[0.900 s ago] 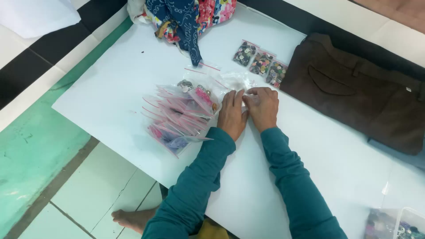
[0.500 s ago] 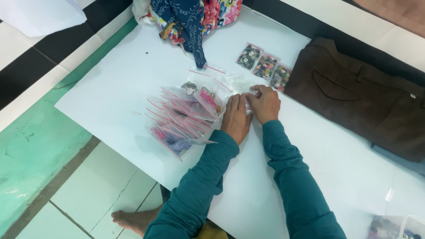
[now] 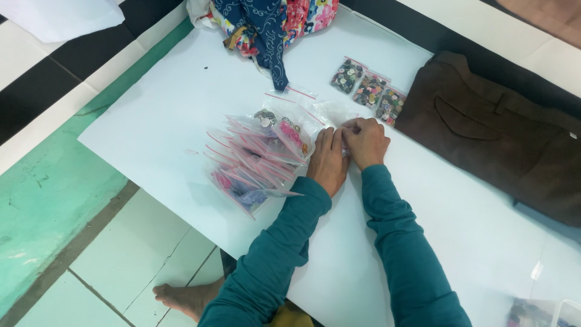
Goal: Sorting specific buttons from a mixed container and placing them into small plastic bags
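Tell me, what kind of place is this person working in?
Probably a small tailoring or sewing workspace set up on the floor. Little clear bags of buttons lie on a white sheet, next to folded brown trousers and a heap of patterned cloth. Both hands press on another small bag.

A single head-worn camera supplies the only view. It looks steeply down from above the seated person, facing forward over both teal sleeves to the hands [image 3: 348, 148] at frame centre. Range is close, about arm's reach. The white surface [image 3: 157, 121] fills most of the frame; tiled floor [image 3: 121, 260] shows lower left.
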